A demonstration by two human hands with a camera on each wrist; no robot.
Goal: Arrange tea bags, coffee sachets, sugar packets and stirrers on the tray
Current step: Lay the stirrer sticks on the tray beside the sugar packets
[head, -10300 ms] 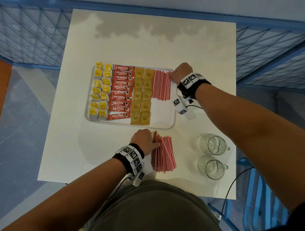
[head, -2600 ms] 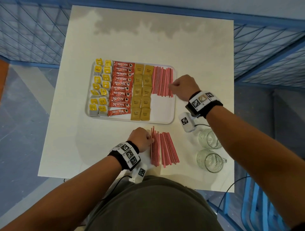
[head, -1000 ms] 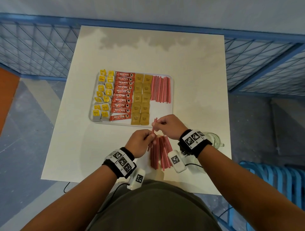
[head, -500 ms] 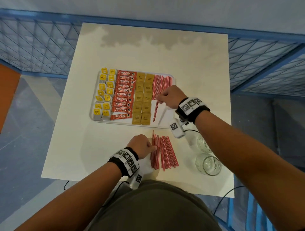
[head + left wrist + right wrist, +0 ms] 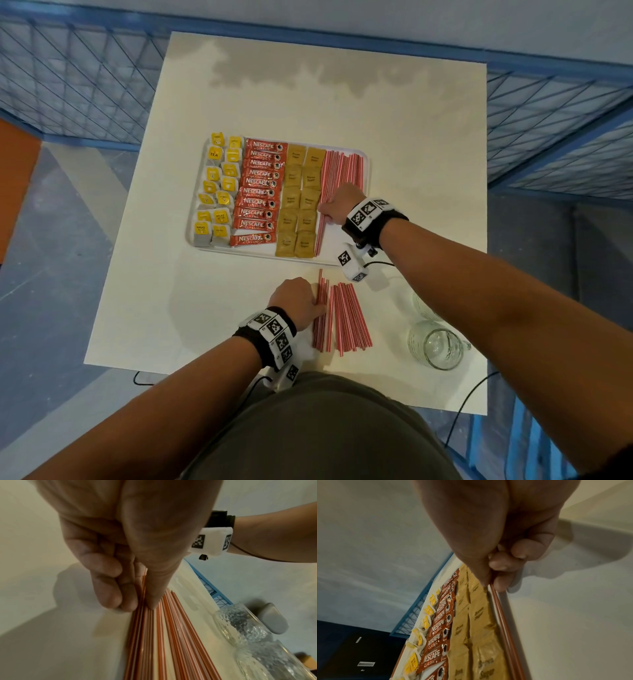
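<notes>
A white tray (image 5: 346,248) holds yellow tea bags (image 5: 217,192), red coffee sachets (image 5: 260,192), brown sugar packets (image 5: 301,202) and a row of red stirrers (image 5: 344,169) at its far right. My right hand (image 5: 323,214) pinches a thin red stirrer (image 5: 319,236) that lies along the right side of the sugar packets; in the right wrist view thumb and forefinger (image 5: 489,585) close on that stirrer (image 5: 503,622). Nearer me, loose stirrers (image 5: 346,318) lie on the table. My left hand (image 5: 320,306) pinches the pile's left edge (image 5: 142,605).
Two clear glass mugs (image 5: 435,346) stand on the table to the right of the loose stirrers, under my right forearm. The white table (image 5: 342,102) is ringed by a blue mesh fence (image 5: 68,85). Cables hang off the near edge.
A second ago both hands met over the loose pile. The right hand then carried a stirrer to the tray and has lowered it beside the sugar packets. The left hand stays at the pile.
</notes>
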